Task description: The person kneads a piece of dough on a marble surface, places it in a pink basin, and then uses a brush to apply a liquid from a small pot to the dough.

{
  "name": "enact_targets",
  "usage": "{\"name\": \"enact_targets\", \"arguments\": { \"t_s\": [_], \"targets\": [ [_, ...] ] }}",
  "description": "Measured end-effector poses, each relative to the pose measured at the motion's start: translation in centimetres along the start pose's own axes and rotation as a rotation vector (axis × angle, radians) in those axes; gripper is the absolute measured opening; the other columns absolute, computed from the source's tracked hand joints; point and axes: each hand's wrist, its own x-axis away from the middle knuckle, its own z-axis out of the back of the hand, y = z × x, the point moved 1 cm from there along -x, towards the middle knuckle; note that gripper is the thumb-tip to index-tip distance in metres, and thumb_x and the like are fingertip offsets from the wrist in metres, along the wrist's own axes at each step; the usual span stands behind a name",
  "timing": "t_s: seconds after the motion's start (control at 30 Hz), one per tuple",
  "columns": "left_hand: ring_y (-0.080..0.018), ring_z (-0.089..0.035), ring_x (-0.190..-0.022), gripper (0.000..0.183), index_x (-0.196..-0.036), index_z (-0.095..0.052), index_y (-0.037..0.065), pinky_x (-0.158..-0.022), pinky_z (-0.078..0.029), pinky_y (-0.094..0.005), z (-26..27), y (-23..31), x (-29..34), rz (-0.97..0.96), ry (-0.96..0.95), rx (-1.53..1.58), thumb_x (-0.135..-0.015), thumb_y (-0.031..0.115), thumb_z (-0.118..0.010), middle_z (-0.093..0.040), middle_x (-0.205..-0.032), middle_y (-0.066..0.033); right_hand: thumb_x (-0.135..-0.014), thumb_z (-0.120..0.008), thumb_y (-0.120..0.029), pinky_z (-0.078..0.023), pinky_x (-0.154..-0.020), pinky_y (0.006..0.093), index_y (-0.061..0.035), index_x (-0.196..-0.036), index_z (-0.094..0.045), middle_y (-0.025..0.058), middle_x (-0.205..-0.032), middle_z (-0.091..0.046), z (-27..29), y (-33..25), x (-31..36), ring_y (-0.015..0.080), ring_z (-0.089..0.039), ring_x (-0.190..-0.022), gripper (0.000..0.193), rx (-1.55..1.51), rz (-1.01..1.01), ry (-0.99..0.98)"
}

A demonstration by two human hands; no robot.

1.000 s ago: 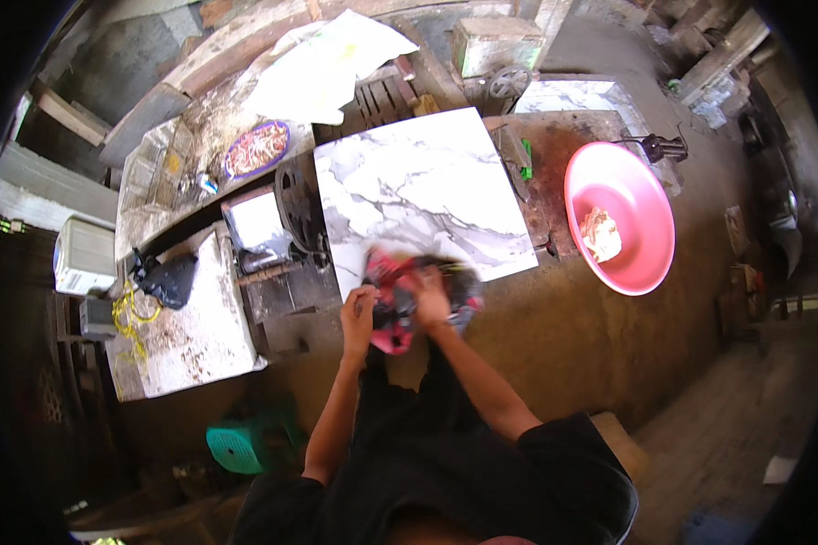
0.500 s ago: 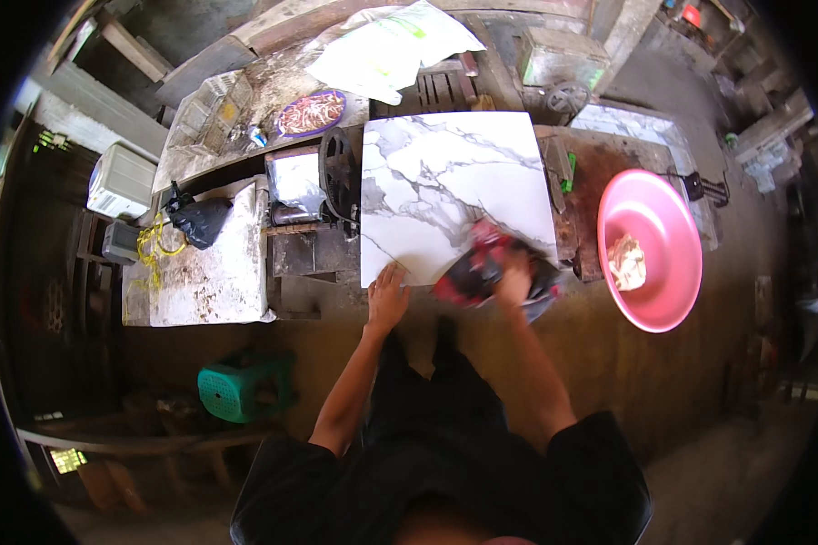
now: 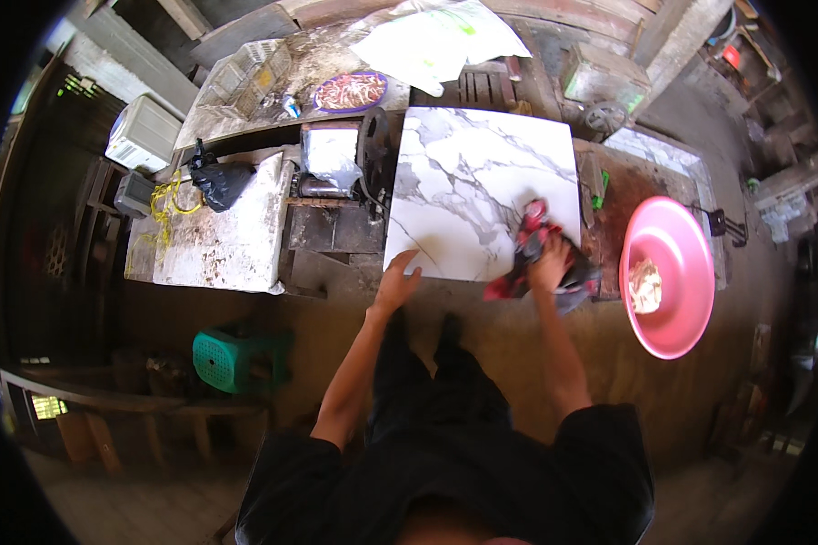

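The cloth (image 3: 524, 262) had shifted to the marbled slab's (image 3: 473, 168) four-thirty, under the right hand (image 3: 551, 263), blurred, grip unclear; the left hand (image 3: 398, 283) hung loosely open, empty, near seven-thirty. Flat, even pressure seemed best.

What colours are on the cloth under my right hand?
The cloth is mainly red, black and grey, somewhat blurred; best seen in the head view.
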Motion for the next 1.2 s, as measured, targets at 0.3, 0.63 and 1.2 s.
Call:
{"name": "enact_targets", "arguments": {
  "t_s": [0.3,0.63,1.2],
  "targets": [
    [-0.0309,-0.054,-0.091,0.023,-0.098,-0.056,0.002,-0.079,-0.041,-0.0343,3.5,-2.0,-0.1,0.183,0.170,0.026,-0.076,0.008,-0.052,-0.057,-0.095,-0.0169,-0.064,-0.054,-0.007,-0.038,-0.085,0.0401,-0.0065,-0.108,-0.050,0.0110,-0.108,-0.048,-2.1,-8.0,4.6,0.0293,-0.042,-0.104,0.044,-0.296,0.659,-0.227],
    [-0.0277,-0.055,-0.089,0.026,-0.101,-0.055,0.003,-0.072,-0.043,-0.0325,3.3,-2.3,0.5,0.186,0.023,0.156,-0.076,0.009,-0.053,-0.057,-0.096,-0.0150,-0.068,-0.048,-0.005,-0.038,-0.088,0.0394,-0.0045,-0.116,-0.044,0.0134,-0.117,-0.046,-5.3,-12.8,6.1,0.0317,-0.040,-0.111,0.048,-0.097,0.293,-0.251],
    [-0.0192,-0.055,-0.085,0.020,-0.100,-0.055,0.005,-0.068,-0.044,-0.0273,7.3,-3.9,-1.6,0.017,-0.126,0.195,-0.080,0.009,-0.052,-0.056,-0.097,-0.0106,-0.060,-0.054,-0.005,-0.034,-0.090,0.0400,-0.0105,-0.102,-0.057,0.0082,-0.108,-0.053,-5.7,-15.8,10.9,0.0290,-0.043,-0.108,0.042,-0.284,0.327,-0.280]
  ]
}}
